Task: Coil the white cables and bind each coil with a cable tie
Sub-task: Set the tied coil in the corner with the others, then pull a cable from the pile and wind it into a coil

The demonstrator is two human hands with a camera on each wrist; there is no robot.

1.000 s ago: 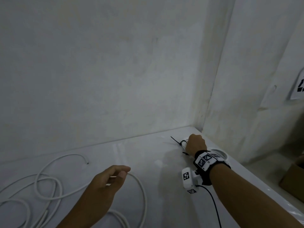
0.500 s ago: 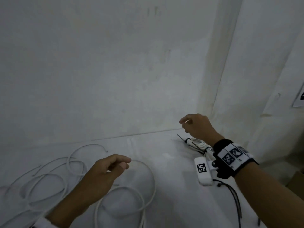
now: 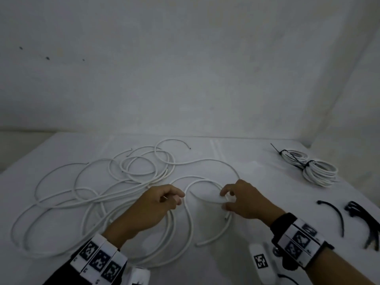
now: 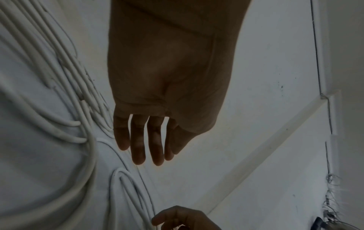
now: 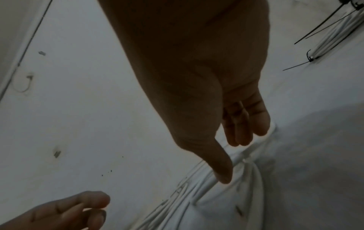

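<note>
left hand (image 3: 156, 204) grip: loose, empty | right hand (image 3: 244, 200) grip: spread, empty | white cables (image 3: 123, 182): smooth round loops

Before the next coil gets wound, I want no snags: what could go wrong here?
1. The loose cables lie overlapped in crossing loops, so pulling one may drag or knot the others.
2. A free cable end sits under the right hand; it could slip out as winding starts.
3. The spare ties lie off to the right, so reaching may loosen the coil.
</note>
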